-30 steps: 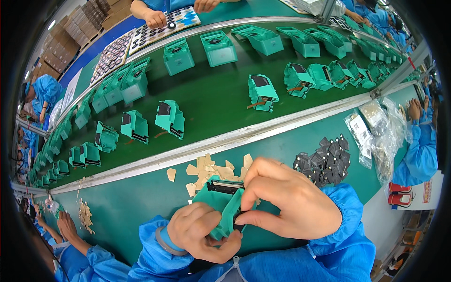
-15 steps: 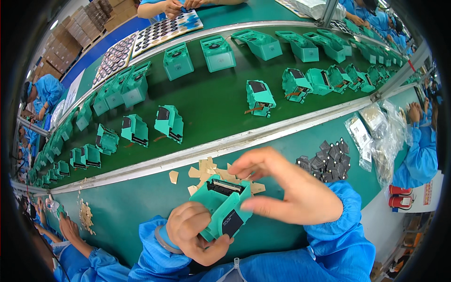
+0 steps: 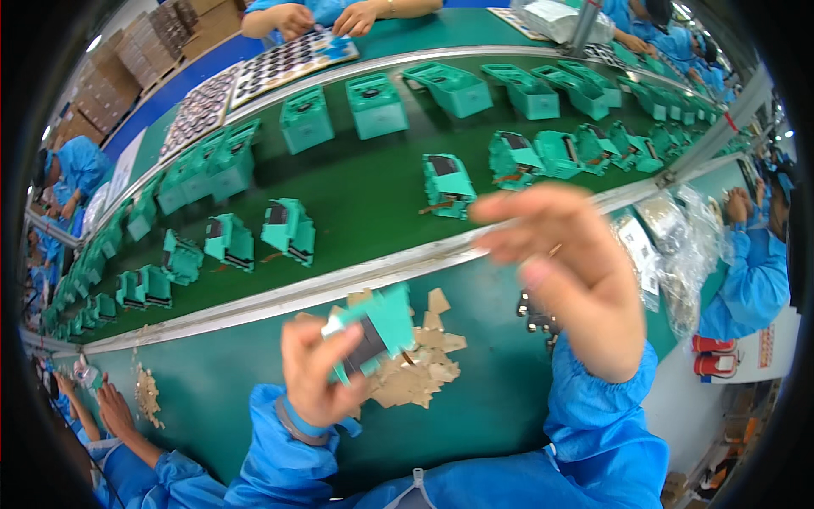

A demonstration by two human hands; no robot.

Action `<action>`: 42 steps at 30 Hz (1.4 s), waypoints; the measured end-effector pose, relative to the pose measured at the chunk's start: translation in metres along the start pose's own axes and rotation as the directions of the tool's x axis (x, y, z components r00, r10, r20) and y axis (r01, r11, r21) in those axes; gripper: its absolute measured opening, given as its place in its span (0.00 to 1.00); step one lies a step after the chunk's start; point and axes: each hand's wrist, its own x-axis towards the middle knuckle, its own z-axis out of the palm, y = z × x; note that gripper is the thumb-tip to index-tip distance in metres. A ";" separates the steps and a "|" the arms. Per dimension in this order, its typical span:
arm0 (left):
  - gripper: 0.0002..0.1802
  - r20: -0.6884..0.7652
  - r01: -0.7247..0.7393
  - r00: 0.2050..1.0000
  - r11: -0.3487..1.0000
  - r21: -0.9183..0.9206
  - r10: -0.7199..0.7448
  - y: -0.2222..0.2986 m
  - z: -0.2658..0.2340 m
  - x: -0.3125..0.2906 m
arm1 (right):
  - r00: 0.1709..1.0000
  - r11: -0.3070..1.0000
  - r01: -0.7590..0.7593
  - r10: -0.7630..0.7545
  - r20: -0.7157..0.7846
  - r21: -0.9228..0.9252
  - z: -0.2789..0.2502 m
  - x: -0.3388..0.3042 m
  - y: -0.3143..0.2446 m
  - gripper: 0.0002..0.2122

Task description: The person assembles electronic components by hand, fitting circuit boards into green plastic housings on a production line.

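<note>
My left hand (image 3: 318, 373) grips a green plastic housing (image 3: 392, 316) just above the near bench, and a black label (image 3: 370, 343) shows on its upturned side. The housing is tilted and smeared by motion. Below and beside it lies a heap of tan paper-like pieces (image 3: 415, 373). My right hand (image 3: 585, 280) is raised near the rail, blurred, thumb apart from the fingers, with nothing seen in it. In the picture its fingers come close to a green housing (image 3: 448, 182) on the conveyor; I cannot tell whether they touch. Small black pieces (image 3: 537, 316) are partly hidden behind this hand.
A pale rail (image 3: 212, 316) divides the bench from the green conveyor (image 3: 356, 212). Two rows of green housings, including a far one (image 3: 377, 106), stand along it. Clear plastic bags (image 3: 678, 254) and a metal post (image 3: 721, 131) are at right. Co-workers' hands (image 3: 292, 19) work across the belt.
My right hand has left the housing and risen up and right, toward the conveyor. My left hand has moved left and turned the housing over, uncovering more tan pieces. The whole view has shifted slightly.
</note>
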 end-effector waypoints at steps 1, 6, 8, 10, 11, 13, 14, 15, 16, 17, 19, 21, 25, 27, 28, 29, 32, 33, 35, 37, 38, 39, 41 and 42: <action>0.17 -0.042 0.049 0.998 0.999 -0.015 -0.050 -0.004 0.003 0.008 | 0.988 0.995 0.098 -0.093 -0.123 0.030 -0.009 0.001 -0.006 0.17; 0.13 -0.154 0.355 0.909 0.912 -0.206 -0.388 -0.051 0.049 0.054 | 0.922 0.904 0.221 -0.317 -0.224 -0.367 -0.070 -0.014 -0.009 0.08; 0.13 -0.164 0.402 0.876 0.874 -0.272 -0.454 -0.077 0.062 0.060 | 0.981 0.842 -0.095 -0.011 -0.194 -0.530 -0.069 -0.026 0.009 0.06; 0.14 -0.126 0.461 0.814 0.764 -0.452 -0.566 -0.089 0.079 0.066 | 1.000 0.605 -0.020 0.003 -0.023 -0.796 -0.080 -0.043 0.038 0.07; 0.16 -0.091 0.478 0.818 0.759 -0.441 -0.568 -0.087 0.083 0.069 | 1.000 0.538 0.028 -0.013 0.025 -0.843 -0.080 -0.051 0.048 0.08; 0.16 -0.083 0.468 0.825 0.758 -0.454 -0.559 -0.088 0.090 0.068 | 1.000 0.435 0.020 0.009 0.027 -0.900 -0.075 -0.065 0.062 0.11; 0.17 -0.078 0.463 0.830 0.761 -0.455 -0.552 -0.090 0.091 0.066 | 1.000 0.400 0.012 0.010 0.018 -0.916 -0.073 -0.068 0.068 0.11; 0.21 -0.027 0.490 0.825 0.738 -0.464 -0.565 -0.091 0.090 0.064 | 1.000 0.399 0.010 0.010 0.016 -0.917 -0.072 -0.069 0.074 0.11; 0.21 -0.028 0.489 0.825 0.739 -0.463 -0.564 -0.090 0.088 0.060 | 1.000 0.355 0.016 0.012 0.021 -0.935 -0.072 -0.070 0.080 0.11; 0.23 -0.007 0.484 0.835 0.739 -0.470 -0.551 -0.088 0.086 0.056 | 1.000 0.312 0.023 0.013 0.029 -0.950 -0.071 -0.071 0.083 0.12; 0.30 0.015 0.524 0.827 0.763 -0.378 -0.561 -0.084 0.077 0.045 | 0.998 0.265 0.053 0.001 0.055 -0.963 -0.069 -0.072 0.086 0.12; 0.32 -0.016 0.576 0.790 0.752 -0.320 -0.612 -0.071 0.067 0.039 | 0.996 0.217 0.084 -0.010 0.084 -0.973 -0.067 -0.074 0.090 0.12; 0.31 -0.039 0.550 0.803 0.766 -0.334 -0.594 -0.037 0.055 0.034 | 0.984 0.025 0.180 -0.013 0.180 -0.983 -0.074 -0.080 0.096 0.09; 0.25 -0.018 0.479 0.838 0.751 -0.454 -0.545 -0.008 0.041 0.027 | 0.979 0.014 0.202 0.010 0.202 -0.979 -0.075 -0.080 0.091 0.07; 0.25 -0.022 0.481 0.835 0.750 -0.453 -0.549 0.002 0.038 0.021 | 0.978 0.057 0.208 -0.047 0.205 -0.977 -0.078 -0.079 0.086 0.07; 0.24 0.172 0.457 0.879 0.685 -0.567 -0.444 0.010 0.036 0.014 | 0.973 0.100 0.214 -0.105 0.204 -0.972 -0.079 -0.077 0.082 0.08; 0.23 0.382 0.498 0.867 0.541 -0.677 -0.320 0.039 0.045 0.016 | 0.952 0.170 0.230 -0.245 0.185 -0.958 -0.071 -0.065 0.058 0.09; 0.22 0.434 0.546 0.837 0.488 -0.681 -0.333 0.049 0.050 0.019 | 0.960 0.306 0.238 -0.218 0.176 -0.922 -0.063 -0.061 0.047 0.10; 0.22 0.460 0.584 0.810 0.423 -0.693 -0.363 0.058 0.052 0.017 | 0.965 0.495 0.263 -0.149 0.217 -0.828 -0.035 -0.052 0.027 0.09; 0.20 0.547 0.657 0.738 0.239 -0.714 -0.395 0.059 0.051 0.011 | 0.962 0.656 0.247 -0.080 0.260 -0.713 -0.014 -0.048 0.020 0.08; 0.20 0.543 0.659 0.736 0.244 -0.712 -0.405 0.057 0.052 0.009 | 0.979 0.797 0.161 -0.054 0.197 -0.583 -0.007 -0.048 0.020 0.08; 0.18 0.526 0.617 0.772 0.225 -0.754 -0.357 0.052 0.053 0.005 | 0.990 0.899 0.071 -0.011 0.139 -0.432 -0.002 -0.047 0.020 0.08; 0.16 0.501 0.573 0.806 0.202 -0.794 -0.316 0.050 0.053 0.004 | 0.974 0.896 0.122 -0.024 0.227 -0.427 -0.004 -0.041 0.020 0.08; 0.15 0.441 0.529 0.824 0.205 -0.823 -0.357 0.054 0.051 0.009 | 0.950 0.894 0.172 -0.039 0.310 -0.414 -0.005 -0.037 0.019 0.08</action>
